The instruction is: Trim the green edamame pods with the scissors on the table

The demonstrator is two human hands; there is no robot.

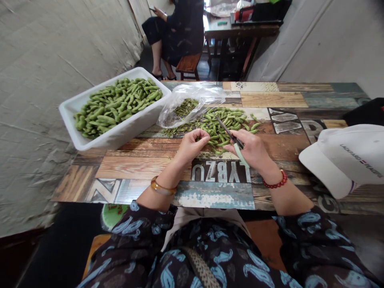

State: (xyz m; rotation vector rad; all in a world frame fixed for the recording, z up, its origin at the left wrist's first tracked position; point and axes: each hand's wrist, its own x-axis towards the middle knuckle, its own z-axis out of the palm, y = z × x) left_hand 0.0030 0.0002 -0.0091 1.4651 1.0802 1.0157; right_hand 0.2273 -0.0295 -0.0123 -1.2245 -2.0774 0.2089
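My right hand (250, 148) is wrapped round scissors (224, 125) with dark blades and a pale green handle, their tips pointing up and left over a loose pile of green pods (229, 118). Just left of the pile, my left hand (192, 146) is closed, thumb and forefinger together; whatever it pinches is too small to make out. A clear plastic bag (207, 94) lies open behind it with small green trimmings (186, 107) inside, and more scraps are scattered in front of the bag.
A white tub (126, 130) heaped with pods stands at the left of the patterned table (135, 160). A white cap (349, 154) lies at the right. Beyond the table, a person (187, 30) sits on a wooden stool (188, 63) near another table (240, 30).
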